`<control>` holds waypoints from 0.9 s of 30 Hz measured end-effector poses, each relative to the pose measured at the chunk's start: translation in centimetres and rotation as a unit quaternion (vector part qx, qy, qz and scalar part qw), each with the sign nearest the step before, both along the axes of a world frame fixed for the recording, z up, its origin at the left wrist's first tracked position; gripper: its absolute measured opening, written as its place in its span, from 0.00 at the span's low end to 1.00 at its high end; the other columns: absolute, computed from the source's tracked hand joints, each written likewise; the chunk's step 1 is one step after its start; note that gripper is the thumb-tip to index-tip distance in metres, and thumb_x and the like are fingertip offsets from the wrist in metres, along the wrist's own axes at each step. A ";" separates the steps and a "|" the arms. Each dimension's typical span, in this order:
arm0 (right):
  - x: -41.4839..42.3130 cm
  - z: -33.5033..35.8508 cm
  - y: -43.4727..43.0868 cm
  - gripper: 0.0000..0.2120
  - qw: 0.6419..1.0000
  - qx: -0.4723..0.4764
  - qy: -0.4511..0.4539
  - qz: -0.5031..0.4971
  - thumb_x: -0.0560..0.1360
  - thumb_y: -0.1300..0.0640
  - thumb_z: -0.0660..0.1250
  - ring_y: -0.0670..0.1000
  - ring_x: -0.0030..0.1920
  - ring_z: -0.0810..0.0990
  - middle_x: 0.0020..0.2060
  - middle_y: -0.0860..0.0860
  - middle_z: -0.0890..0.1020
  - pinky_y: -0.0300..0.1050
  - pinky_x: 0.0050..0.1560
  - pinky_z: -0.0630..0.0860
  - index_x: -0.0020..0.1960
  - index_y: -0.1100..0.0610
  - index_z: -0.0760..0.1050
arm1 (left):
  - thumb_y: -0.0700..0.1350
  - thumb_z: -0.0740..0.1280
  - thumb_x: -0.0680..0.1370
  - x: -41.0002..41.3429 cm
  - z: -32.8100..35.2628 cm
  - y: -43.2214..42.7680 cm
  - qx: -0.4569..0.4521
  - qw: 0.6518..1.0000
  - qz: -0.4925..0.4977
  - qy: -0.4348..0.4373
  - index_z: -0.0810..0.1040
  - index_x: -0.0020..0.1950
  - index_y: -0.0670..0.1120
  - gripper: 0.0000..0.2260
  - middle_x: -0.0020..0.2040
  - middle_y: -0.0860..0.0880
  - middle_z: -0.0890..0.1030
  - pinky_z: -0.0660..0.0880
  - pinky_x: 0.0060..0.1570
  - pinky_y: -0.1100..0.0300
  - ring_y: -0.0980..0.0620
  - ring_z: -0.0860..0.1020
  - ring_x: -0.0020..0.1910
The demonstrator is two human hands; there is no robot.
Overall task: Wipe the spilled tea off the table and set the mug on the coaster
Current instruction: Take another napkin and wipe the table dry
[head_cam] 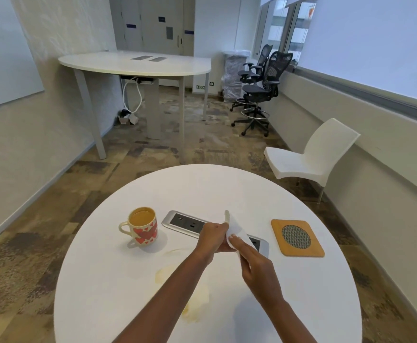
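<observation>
A cream mug [143, 227] with red hearts stands upright on the round white table [301, 305], left of centre, full of tea. Pale tea puddles [164, 274] lie on the tabletop in front of it, partly hidden by my left forearm. A square wooden coaster [297, 236] with a round mesh centre lies to the right, with nothing on it. My left hand [213, 237] and my right hand [258, 266] both hold a white tissue [236, 229] above the table's middle, between mug and coaster.
A silver power-socket panel [185, 221] is set into the tabletop behind my hands. A white plastic chair [311, 157] stands to the right of the table. Further back are a tall white table [135, 65] and two black office chairs [264, 87].
</observation>
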State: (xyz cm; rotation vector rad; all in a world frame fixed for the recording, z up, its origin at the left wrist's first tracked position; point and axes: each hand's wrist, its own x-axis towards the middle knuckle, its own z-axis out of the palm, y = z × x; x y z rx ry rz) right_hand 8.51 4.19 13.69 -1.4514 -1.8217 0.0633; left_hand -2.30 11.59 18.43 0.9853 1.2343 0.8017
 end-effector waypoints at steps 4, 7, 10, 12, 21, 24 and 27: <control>-1.3 1.1 1.2 0.17 0.989 -0.032 0.137 -0.052 0.73 0.71 0.65 0.45 0.53 0.79 0.53 0.44 0.79 0.30 0.54 0.75 0.57 0.55 0.78 | 0.46 0.58 0.80 -2.2 -0.1 1.1 0.022 0.999 -0.022 -0.038 0.78 0.51 0.40 0.12 0.41 0.45 0.82 0.79 0.31 0.65 0.54 0.81 0.32; -1.7 2.4 2.4 0.17 0.956 -0.073 0.277 -0.065 0.75 0.71 0.61 0.43 0.45 0.79 0.47 0.42 0.82 0.26 0.47 0.74 0.52 0.51 0.78 | 0.47 0.62 0.78 -4.3 -1.1 2.4 0.096 0.995 -0.007 0.016 0.72 0.64 0.43 0.15 0.54 0.42 0.78 0.73 0.48 0.60 0.51 0.76 0.47; -1.8 3.1 3.9 0.12 0.888 -0.093 0.447 -0.060 0.75 0.71 0.61 0.51 0.44 0.79 0.43 0.51 0.82 0.42 0.47 0.75 0.53 0.61 0.78 | 0.50 0.65 0.77 -6.4 -2.1 3.3 0.122 0.991 -0.036 0.032 0.64 0.70 0.48 0.23 0.61 0.45 0.71 0.66 0.56 0.59 0.49 0.71 0.60; -1.9 3.7 4.7 0.11 0.843 -0.112 0.525 -0.042 0.75 0.70 0.61 0.50 0.40 0.81 0.40 0.50 0.84 0.43 0.41 0.78 0.53 0.61 0.78 | 0.50 0.64 0.77 -7.8 -2.4 3.7 0.130 0.988 -0.077 0.026 0.62 0.71 0.48 0.24 0.63 0.46 0.72 0.66 0.58 0.59 0.49 0.71 0.63; -3.3 4.7 7.3 0.14 0.733 -0.152 0.662 0.031 0.76 0.70 0.58 0.45 0.39 0.85 0.42 0.49 0.85 0.39 0.35 0.81 0.52 0.56 0.77 | 0.72 0.72 0.50 -10.8 -3.4 4.2 0.102 0.965 -0.225 -0.091 0.78 0.50 0.50 0.38 0.46 0.54 0.83 0.78 0.46 0.63 0.58 0.82 0.44; -4.2 4.3 7.7 0.12 0.735 -0.163 0.658 0.027 0.77 0.67 0.57 0.50 0.46 0.82 0.49 0.52 0.82 0.43 0.39 0.83 0.57 0.58 0.73 | 0.71 0.74 0.49 -11.0 -4.2 4.4 0.099 0.970 -0.199 -0.100 0.79 0.47 0.49 0.36 0.43 0.53 0.84 0.80 0.42 0.62 0.56 0.83 0.40; -5.2 3.6 7.7 0.13 0.731 -0.186 0.655 0.037 0.77 0.64 0.58 0.54 0.52 0.79 0.53 0.54 0.80 0.47 0.48 0.81 0.61 0.58 0.71 | 0.68 0.75 0.50 -11.0 -4.7 4.5 0.098 0.973 -0.171 -0.123 0.80 0.47 0.48 0.33 0.42 0.52 0.86 0.81 0.41 0.60 0.53 0.84 0.40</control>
